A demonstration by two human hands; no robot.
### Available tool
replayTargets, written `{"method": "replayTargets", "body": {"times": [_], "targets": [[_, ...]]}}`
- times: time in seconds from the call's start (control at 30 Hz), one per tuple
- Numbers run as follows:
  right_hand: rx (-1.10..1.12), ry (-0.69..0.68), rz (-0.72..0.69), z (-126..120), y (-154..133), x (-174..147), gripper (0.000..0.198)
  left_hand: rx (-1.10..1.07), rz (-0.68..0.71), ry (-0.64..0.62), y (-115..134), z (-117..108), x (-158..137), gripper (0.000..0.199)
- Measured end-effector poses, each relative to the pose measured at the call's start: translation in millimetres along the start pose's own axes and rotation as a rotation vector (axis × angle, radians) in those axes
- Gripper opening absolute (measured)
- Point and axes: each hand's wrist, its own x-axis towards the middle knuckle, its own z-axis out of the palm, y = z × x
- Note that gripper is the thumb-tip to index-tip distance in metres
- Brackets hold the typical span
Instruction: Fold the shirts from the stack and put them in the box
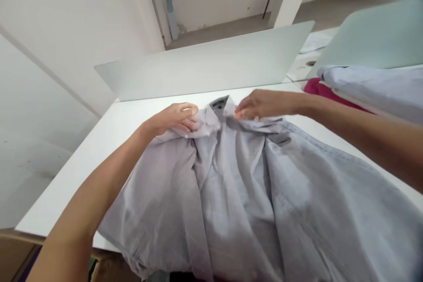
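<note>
"Shirt [231, 194] in front of you, in the head view?"

"Yes, a gray one, spread on my white table [89, 154]. Its collar [228, 106] is at the far end, and its bottom goes past the near edge."

"Where's your left hand [178, 118]?"

"On the cloth beside the collar, fingers bent, a little apart. I can't tell if they pinch."

"And the other one?"

"My right hand [256, 105] is at the collar's other side, fingers close together. It's blurry, so I can't tell if it grips. Folded clothes [373, 88] lie past my right arm."
</note>
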Motion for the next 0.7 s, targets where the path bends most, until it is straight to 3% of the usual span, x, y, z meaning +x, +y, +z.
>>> {"method": "replayTargets", "body": {"times": [0.03,0.1,0.17,0.23,0.3,0.4,0.53,0.7], "targets": [[0.047,-0.108,-0.069,2.6,1.8,-11.9,0.024,0.003,0.019,0.001,-5.6,-4.3,-8.4,0.043],[0.098,-0.114,-0.082,1.0,13.9,-30.9,0.026,0.082,0.065,0.160,-20.0,-23.3,-18.9,0.044],[0.012,0.068,0.088,-3.1,38.4,-41.0,0.027,0.253,0.042,0.384,-40.9,-47.8,-21.5,0.042],[-0.137,0.164,0.294,-1.8,71.1,-44.1,0.030,0.435,-0.106,0.501,-66.5,-66.4,-20.5,0.043],[-0.240,0.145,0.395,8.4,103.0,-45.0,0.038,0.527,-0.253,0.482,-91.3,-72.5,-19.8,0.044],[-0.168,0.061,0.417,34.3,130.6,-48.6,0.048,0.461,-0.250,0.359,-113.8,-61.8,-22.1,0.045],[0.162,0.079,0.366,60.7,123.6,-57.3,0.051,0.306,-0.168,0.227,-111.6,-42.6,-25.1,0.051],[0.678,0.104,0.458,67.9,105.0,-61.0,0.048,0.307,-0.140,0.140,-103.1,-33.5,-21.8,0.050]]}}
